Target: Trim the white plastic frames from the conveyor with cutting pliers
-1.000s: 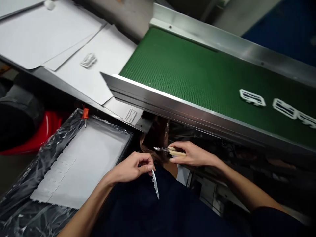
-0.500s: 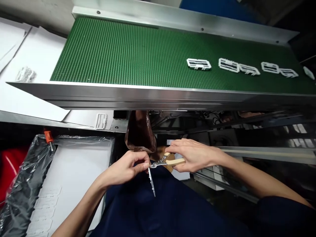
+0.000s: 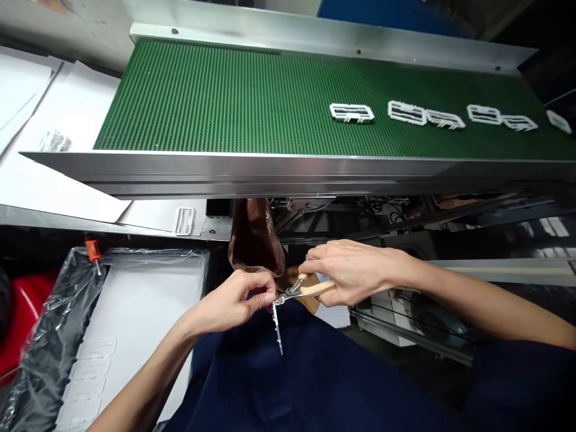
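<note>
Between the thumb and fingers of my left hand (image 3: 245,300) is pinched one end of a thin white plastic frame (image 3: 278,330), seen edge-on and hanging down over my dark blue clothing. My right hand (image 3: 348,273) is wrapped round the cream handles of a pair of nippers (image 3: 310,289). Their metal jaws meet the top end of the frame, right by my left fingertips. Whether the jaws are closed on the plastic I cannot tell. Just behind the hands hangs an open brown plastic bag (image 3: 256,240).
Several white plastic frames (image 3: 351,113) lie on a green conveyor belt (image 3: 216,96) with metal side rails. Another frame (image 3: 184,221) rests on the ledge at left. Below it stands a box lined with black plastic (image 3: 38,342), holding rows of frames on white sheet. An orange-handled tool (image 3: 93,252) sits on its rim.
The frames on the belt appear slightly further left. My right hand has closed a little on the nippers' handles, and the hanging frame has swung slightly. The view has shifted a little.
</note>
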The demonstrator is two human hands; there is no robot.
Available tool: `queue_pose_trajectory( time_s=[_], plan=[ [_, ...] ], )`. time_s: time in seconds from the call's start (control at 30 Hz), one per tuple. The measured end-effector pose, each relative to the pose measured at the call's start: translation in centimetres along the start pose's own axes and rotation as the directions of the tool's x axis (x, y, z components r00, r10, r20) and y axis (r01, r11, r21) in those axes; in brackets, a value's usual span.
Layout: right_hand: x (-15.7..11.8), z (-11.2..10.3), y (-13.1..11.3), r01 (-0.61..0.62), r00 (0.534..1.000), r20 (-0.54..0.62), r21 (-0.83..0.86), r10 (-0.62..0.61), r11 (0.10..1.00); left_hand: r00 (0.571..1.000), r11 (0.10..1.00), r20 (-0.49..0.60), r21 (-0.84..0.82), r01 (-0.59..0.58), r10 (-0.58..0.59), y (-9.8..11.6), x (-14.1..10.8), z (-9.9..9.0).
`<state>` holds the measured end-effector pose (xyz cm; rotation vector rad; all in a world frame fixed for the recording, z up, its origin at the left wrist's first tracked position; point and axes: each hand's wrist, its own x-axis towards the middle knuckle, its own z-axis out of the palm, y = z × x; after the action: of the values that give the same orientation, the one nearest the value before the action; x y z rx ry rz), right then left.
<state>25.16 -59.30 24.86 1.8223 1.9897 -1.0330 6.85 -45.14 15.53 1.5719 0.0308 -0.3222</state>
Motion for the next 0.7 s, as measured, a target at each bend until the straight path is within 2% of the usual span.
queue_pose_trajectory(
  time_s=[0.17, 0.3, 0.43, 0.57, 0.63, 0.7],
  plan=[
    [0.1, -0.5, -0.2, 0.004, 1.000, 0.004, -0.064, -0.003, 0.998, 1.000, 1.000, 0.002, -0.003, 0.002, -0.002, -0.3, 0.2, 0.3],
    [0.2, 0.2, 0.2, -0.002, 0.998, -0.056, -0.071, -0.002, 0.997, 1.000, 0.999, -0.015, -0.037, 0.007, -0.007, -0.6, 0.5, 0.5],
    [-0.3, 1.9, 1.4, -0.031, 0.989, -0.138, 0.170, 0.055, 0.985, 0.997, 0.986, -0.076, -0.169, -0.003, -0.010, -1.3, 0.8, 0.7],
    [-0.9, 4.6, 2.6, -0.123, 0.931, -0.249, 0.476, 0.268, 0.871, 0.980, 0.961, -0.194, -0.277, -0.012, -0.044, -2.9, 1.0, 2.4],
    [-1.0, 6.4, 2.8, -0.165, 0.892, -0.266, 0.561, 0.365, 0.811, 0.977, 0.912, -0.196, -0.410, -0.008, -0.079, -3.8, 1.2, 3.8],
    [-0.9, 8.1, 2.7, -0.202, 0.861, -0.262, 0.612, 0.437, 0.765, 0.973, 0.808, -0.187, -0.589, -0.001, -0.135, -4.4, 1.5, 5.1]
  ],
)
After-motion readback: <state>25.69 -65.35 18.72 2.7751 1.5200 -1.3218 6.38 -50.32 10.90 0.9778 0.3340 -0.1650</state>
